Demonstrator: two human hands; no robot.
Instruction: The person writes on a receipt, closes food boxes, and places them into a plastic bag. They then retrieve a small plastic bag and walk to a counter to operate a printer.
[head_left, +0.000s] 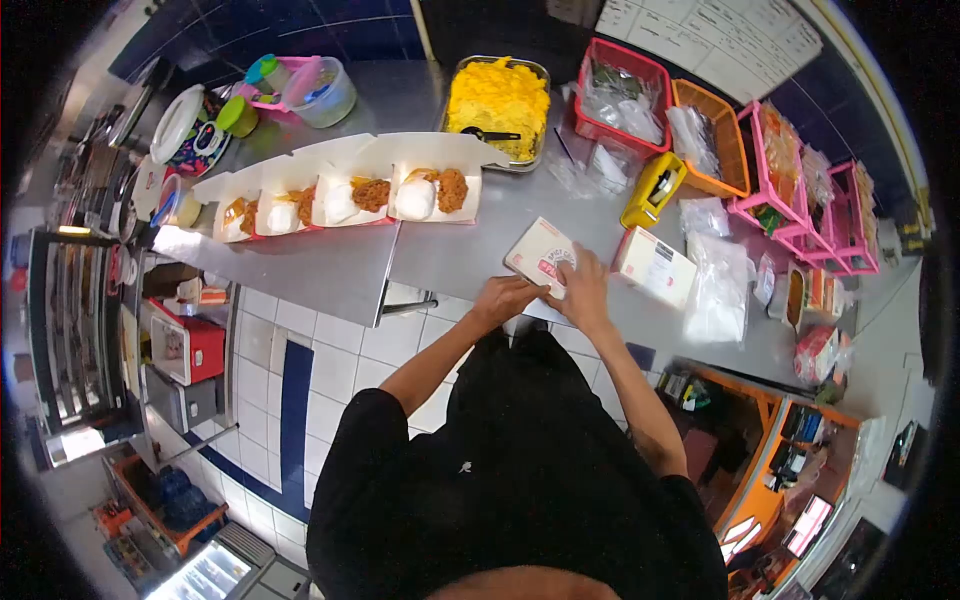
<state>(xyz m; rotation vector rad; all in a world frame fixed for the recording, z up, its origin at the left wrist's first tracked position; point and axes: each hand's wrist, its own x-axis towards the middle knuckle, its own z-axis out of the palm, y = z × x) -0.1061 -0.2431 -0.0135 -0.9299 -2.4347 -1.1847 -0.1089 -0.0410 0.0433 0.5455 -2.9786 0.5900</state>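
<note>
A closed white takeaway box with red and dark print lies on the steel table near its front edge. My left hand grips the box's near left corner, fingers bent against the edge. My right hand is on its near right side, with fingers over the printed lid and the thumb at the front. Just right of that hand sits another closed takeaway box with a label on top. To the left, several open takeaway boxes stand in a row, holding white rice and brown fried pieces.
Behind stands a glass tray of shredded yellow food with a black spoon. A yellow tape dispenser, red basket, orange basket and plastic bags are to the right. Tubs occupy the back left.
</note>
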